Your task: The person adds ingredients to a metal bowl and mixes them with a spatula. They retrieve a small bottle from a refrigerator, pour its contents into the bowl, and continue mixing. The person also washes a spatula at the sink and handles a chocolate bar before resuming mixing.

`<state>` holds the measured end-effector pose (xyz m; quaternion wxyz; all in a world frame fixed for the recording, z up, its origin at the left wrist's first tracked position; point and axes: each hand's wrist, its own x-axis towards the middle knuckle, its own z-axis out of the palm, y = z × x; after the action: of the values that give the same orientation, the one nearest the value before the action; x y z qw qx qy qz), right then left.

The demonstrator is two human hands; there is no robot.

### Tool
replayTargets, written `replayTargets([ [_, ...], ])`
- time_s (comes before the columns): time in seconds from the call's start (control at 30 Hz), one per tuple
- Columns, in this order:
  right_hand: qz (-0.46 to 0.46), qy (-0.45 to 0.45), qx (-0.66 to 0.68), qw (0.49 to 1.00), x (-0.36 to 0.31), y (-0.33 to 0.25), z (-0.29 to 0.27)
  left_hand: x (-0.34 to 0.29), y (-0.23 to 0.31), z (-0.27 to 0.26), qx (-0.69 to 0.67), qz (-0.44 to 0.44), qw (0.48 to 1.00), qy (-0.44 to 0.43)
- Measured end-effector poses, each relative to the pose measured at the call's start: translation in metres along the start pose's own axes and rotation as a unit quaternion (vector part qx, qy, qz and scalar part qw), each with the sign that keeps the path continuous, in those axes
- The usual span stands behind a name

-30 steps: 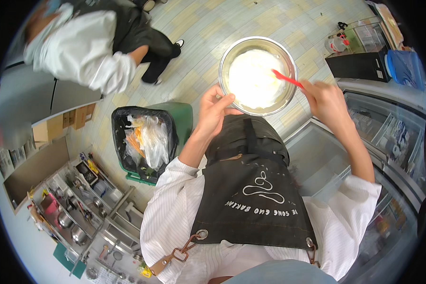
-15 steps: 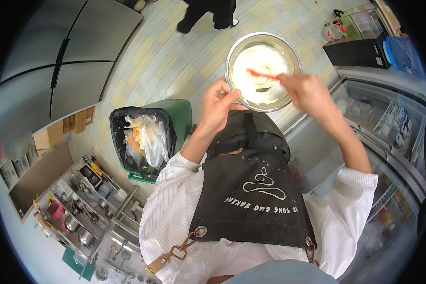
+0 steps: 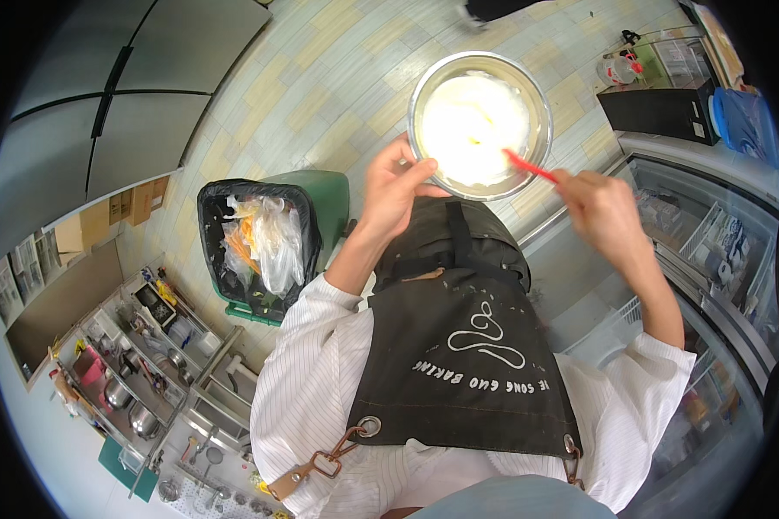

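A round metal mixing bowl [image 3: 539,104] is held up in front of my dark apron [image 3: 459,355]. Pale, glossy cream [image 3: 472,121] fills much of it, partly washed out by glare. My left hand [image 3: 395,186] grips the bowl's near left side, with the thumb over the rim. In my right hand [image 3: 599,203], closed round its handle, is a red spatula [image 3: 532,167]. The spatula's head end reaches over the bowl's right side to the cream, and its tip is hard to make out in the glare.
Left of me stands a green bin [image 3: 325,203] with a black liner and plastic bags inside. Glass-topped refrigerated cases [image 3: 666,251] line my right. Steel cabinets [image 3: 156,121] and a shelf of kitchenware [image 3: 147,381] are at the left. Another person's dark trouser leg [image 3: 498,9] shows at the top edge.
My right hand has drawn the spatula toward the right and nearer to me, from the bowl's middle to its right side. The other person has moved mostly out of view.
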<state>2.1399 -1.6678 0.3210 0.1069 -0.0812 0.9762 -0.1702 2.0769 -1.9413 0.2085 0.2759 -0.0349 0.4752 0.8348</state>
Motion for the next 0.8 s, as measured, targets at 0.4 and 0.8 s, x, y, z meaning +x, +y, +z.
replayTargets([
  [0.4, -0.085, 0.043, 0.067, 0.993, 0.033, -0.007, 0.021, 0.003, -0.004, 0.002, -0.021, -0.01, 1.0, -0.007],
  [0.8, -0.047, 0.123, 0.053, 0.99, 0.057, 0.013, 0.02, 0.004, 0.005, 0.0, -0.022, -0.003, 1.0, -0.005],
])
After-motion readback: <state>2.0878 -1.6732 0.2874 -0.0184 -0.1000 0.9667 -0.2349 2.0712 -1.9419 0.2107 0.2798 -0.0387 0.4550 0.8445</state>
